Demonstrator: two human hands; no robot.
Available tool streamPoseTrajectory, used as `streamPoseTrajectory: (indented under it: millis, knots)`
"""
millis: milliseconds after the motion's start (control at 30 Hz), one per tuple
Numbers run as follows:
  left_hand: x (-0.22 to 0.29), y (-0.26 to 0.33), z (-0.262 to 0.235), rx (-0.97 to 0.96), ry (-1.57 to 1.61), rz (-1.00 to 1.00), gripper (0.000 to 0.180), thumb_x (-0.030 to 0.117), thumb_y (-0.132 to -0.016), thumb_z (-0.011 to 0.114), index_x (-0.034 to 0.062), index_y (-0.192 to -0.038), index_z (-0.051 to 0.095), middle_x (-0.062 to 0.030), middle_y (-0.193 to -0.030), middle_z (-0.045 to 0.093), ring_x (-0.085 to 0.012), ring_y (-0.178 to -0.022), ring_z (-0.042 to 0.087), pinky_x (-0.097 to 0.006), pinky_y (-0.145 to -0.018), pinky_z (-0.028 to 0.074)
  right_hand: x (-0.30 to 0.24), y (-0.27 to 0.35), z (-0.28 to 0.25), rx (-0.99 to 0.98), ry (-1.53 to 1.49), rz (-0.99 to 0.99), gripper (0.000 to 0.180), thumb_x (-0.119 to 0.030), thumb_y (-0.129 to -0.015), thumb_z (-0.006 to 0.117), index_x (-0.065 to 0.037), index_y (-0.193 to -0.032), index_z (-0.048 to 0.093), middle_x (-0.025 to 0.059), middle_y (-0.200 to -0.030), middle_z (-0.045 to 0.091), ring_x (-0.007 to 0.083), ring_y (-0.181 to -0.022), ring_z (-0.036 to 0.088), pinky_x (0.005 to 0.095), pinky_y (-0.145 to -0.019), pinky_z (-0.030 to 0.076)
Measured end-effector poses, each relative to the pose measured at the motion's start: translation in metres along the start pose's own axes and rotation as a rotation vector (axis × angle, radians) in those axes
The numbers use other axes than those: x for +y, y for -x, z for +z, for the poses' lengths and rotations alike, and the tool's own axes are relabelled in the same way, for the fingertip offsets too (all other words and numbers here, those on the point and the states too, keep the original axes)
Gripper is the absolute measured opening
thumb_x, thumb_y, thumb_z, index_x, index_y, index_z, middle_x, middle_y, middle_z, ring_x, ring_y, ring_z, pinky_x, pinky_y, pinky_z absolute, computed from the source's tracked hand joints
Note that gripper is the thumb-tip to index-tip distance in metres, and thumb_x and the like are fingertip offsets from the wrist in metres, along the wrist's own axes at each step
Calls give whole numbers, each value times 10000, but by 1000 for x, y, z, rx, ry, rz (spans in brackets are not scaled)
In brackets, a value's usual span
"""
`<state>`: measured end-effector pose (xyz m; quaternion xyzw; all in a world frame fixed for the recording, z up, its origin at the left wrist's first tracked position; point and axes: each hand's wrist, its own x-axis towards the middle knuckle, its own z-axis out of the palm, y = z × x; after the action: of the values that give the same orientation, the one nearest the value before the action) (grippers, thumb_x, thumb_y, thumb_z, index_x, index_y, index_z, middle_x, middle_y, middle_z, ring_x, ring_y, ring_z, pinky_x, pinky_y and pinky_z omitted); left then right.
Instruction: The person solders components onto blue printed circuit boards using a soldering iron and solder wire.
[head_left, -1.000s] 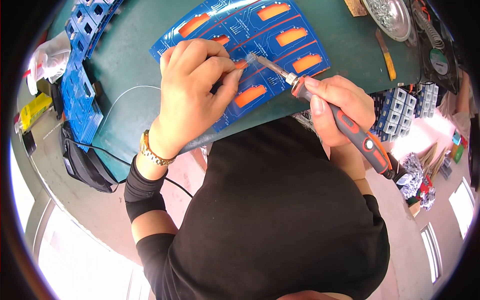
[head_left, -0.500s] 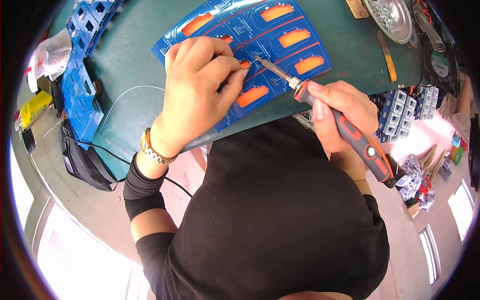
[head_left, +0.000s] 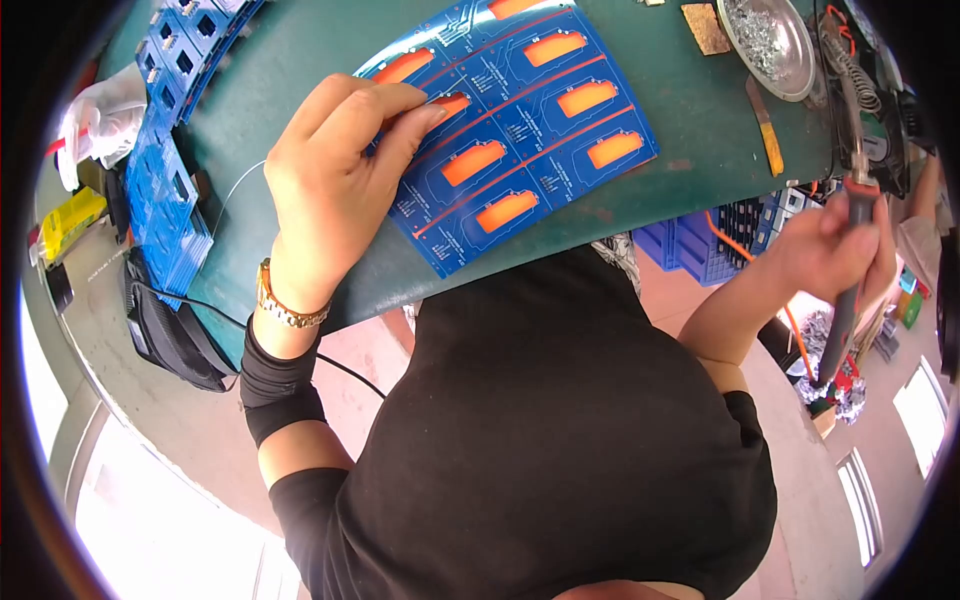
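A blue circuit board panel (head_left: pixel 500 150) with several orange openings lies at a slant on the green table. My left hand (head_left: pixel 335 180) rests over its left edge, thumb and forefinger pinched. A thin, pale solder wire (head_left: pixel 236 192) runs along the table and disappears behind this hand; the end at the fingertips is hard to see. Off the table's right side, my right hand (head_left: pixel 825 250) grips a soldering iron (head_left: pixel 840 330) by its grey and red handle. The iron's metal end points away from me toward a coiled spring holder (head_left: pixel 850 75), where its tip is hard to make out.
A metal dish of silvery scraps (head_left: pixel 768 45), a brown pad (head_left: pixel 706 28) and a yellow-handled knife (head_left: pixel 768 135) lie at the far right. Stacked blue boards (head_left: pixel 165 215) line the left. Below the table's right edge stands a blue crate (head_left: pixel 700 245).
My right hand has carried the soldering iron off the board to the right, toward the spring holder. My left hand has shifted left. The board has moved slightly and lies more uncovered.
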<state>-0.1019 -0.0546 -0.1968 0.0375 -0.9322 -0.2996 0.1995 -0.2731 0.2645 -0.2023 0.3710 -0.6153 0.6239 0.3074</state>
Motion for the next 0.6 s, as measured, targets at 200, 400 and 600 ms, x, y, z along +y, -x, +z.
streamPoseTrajectory:
  millis: [200,400,600]
  knots:
    - [-1,-2,9,-31,51,-134,72,22,-739,711,39,-772,650,-36,-674,569,-107,-522,522,-222,-489,432,-2,5,57,-38,-116,210,139,19,-785,583,69,-895,652,110,-746,633,125,-596,580,234,-536,466]
    - [-4,-6,15,16,7,-19,92,25,-723,712,76,-756,643,-3,-659,559,-131,-562,538,-257,-549,410,-27,24,114,-505,-151,252,156,81,-701,614,42,-849,639,90,-615,584,148,-513,545,240,-475,433]
    - [-10,-4,17,18,-94,108,113,60,-699,729,122,-750,649,29,-657,562,-148,-636,559,-306,-682,378,-31,29,120,-512,-173,356,152,84,-693,613,40,-837,638,112,-654,618,156,-522,570,235,-478,449]
